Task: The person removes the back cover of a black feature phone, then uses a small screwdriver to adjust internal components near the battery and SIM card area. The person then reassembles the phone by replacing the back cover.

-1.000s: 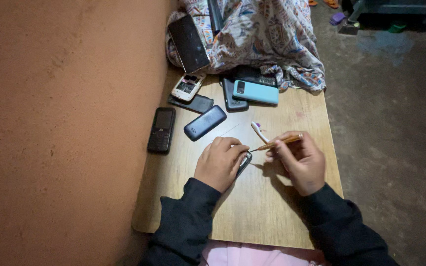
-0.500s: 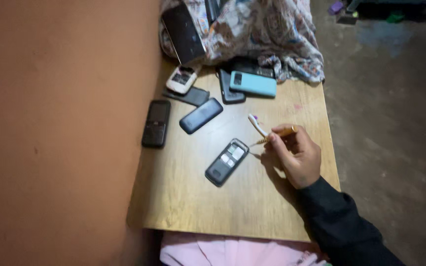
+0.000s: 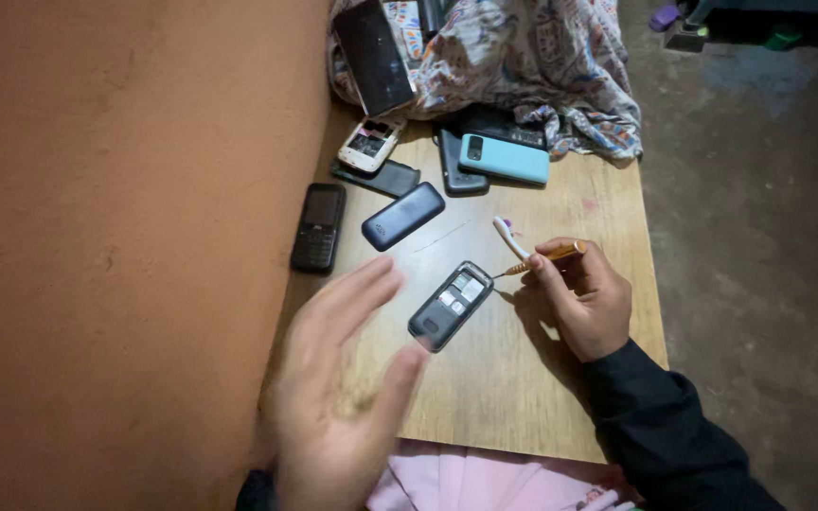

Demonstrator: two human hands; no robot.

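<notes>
The right hand (image 3: 584,301) rests on the wooden tabletop (image 3: 523,397), its grip closed around a small screwdriver (image 3: 543,258) with an orange handle, the thin tip pointing left and down toward an opened phone (image 3: 451,305). That phone lies face down and tilted near the middle of the tabletop, its back cover off and the inner parts showing, with the screwdriver tip just beside its upper right corner. The left hand (image 3: 338,402) hovers blurred above the near left part of the tabletop, fingers spread and grip open, holding nothing; its thumb is close to the lower end of the opened phone, but whether it touches cannot be told. A white toothbrush (image 3: 510,237) lies just above the screwdriver. Farther back sit a black keypad phone (image 3: 318,227) by the orange wall (image 3: 115,246), a dark blue phone (image 3: 403,216) lying slantwise, a white phone with its insides bared (image 3: 369,144), a dark phone (image 3: 453,168) partly under a light blue phone (image 3: 504,159). A patterned cloth (image 3: 523,66) is heaped at the far end, with a black tablet (image 3: 373,57) leaning on it.
</notes>
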